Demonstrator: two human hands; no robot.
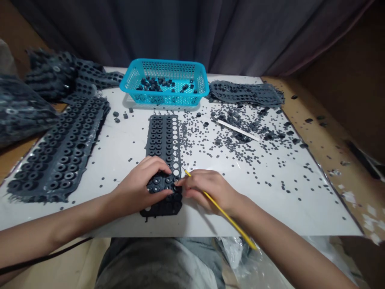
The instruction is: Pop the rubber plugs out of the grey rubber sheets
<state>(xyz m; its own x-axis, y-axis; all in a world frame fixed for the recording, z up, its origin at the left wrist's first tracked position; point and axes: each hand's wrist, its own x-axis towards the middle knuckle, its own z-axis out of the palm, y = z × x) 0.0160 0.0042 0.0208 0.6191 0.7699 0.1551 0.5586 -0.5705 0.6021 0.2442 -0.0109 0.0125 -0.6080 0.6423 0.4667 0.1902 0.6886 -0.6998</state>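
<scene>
A black moulded rubber sheet (161,140) with rows of round ring-shaped parts lies lengthwise before me. Its right-hand column shows open round holes along the upper part, while rings still sit in the lower part. My left hand (141,178) grips the sheet's lower half, with curled fingers above and the thumb lower down across the rings. Between the fingers of my right hand (210,188) is a thin yellow pencil-like stick (230,220), its pointed tip up near the sheet's right edge. The right fingertips also touch a ring there; what they pinch is partly hidden.
Behind the sheet stands a blue plastic basket (164,98) with loose black parts inside. A larger ring sheet (64,156) lies left, beside a filled plastic bag (21,112). Small black discs, a white stick (237,129) and another sheet (246,93) are on the right.
</scene>
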